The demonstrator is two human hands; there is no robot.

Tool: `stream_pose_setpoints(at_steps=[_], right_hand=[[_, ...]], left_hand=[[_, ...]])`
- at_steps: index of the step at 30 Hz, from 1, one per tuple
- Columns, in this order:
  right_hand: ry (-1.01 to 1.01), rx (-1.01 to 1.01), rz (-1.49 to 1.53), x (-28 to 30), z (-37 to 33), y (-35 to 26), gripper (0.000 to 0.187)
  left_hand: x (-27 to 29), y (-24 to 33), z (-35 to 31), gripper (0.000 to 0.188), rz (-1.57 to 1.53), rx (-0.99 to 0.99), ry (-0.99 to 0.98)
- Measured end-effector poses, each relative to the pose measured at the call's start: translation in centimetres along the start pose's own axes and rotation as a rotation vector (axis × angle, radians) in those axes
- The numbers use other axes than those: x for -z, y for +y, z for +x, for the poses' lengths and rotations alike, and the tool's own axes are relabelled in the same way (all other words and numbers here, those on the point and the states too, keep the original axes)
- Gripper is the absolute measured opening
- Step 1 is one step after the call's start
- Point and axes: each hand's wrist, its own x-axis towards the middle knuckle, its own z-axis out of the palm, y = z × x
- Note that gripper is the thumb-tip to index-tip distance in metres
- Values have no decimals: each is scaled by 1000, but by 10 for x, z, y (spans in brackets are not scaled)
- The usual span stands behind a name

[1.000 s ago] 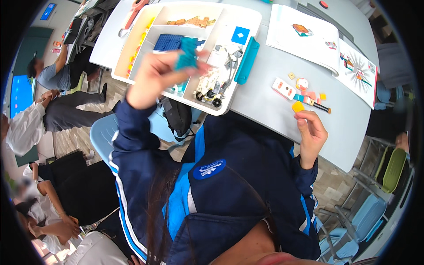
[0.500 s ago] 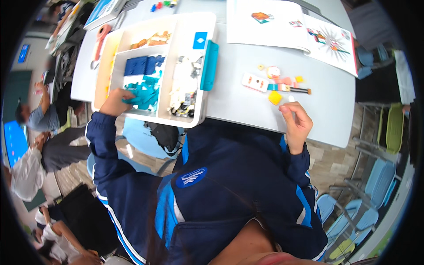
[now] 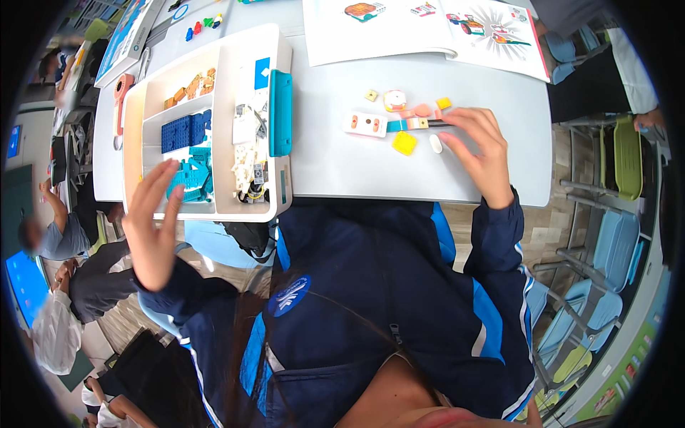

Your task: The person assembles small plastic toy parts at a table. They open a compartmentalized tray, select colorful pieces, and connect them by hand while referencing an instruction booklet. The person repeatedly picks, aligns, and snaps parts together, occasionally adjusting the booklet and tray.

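Note:
My left hand [image 3: 151,227] is raised over the near left corner of the white sorting tray [image 3: 282,187], fingers spread, with nothing visible in them. Teal building bricks [image 3: 193,176] lie in the compartment beside its fingertips. On the table, my right hand [image 3: 479,153] has thumb and fingers apart around the dark end of a row of joined bricks [image 3: 421,123]; whether they touch it is unclear. A white brick with orange spots [image 3: 365,124] sits at the row's left end. Close by lie a yellow square brick [image 3: 404,143] and a small white piece [image 3: 436,144].
An open picture booklet [image 3: 385,39] covers the far side of the table. Blue plates [image 3: 182,132], tan bricks and white pieces fill other tray compartments. A pink handheld object [image 3: 123,96] lies left of the tray. Chairs [image 3: 617,214] stand at right; other people sit at left.
My left hand has lifted out of the teal bricks and opened. My right hand has reached forward to the dark end of the joined bricks. The whole view has shifted.

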Motion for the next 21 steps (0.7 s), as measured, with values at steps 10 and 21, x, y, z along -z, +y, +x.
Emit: stream_pose_setpoints(at_steps=[10, 21], right_hand=[[-135, 185, -99, -33, 21, 22, 21], [72, 11, 255, -8, -6, -18, 25]], left_hand=[[-142, 129, 34, 27, -672, -440, -123], [-203, 135, 77, 23, -1070, -125, -254]])
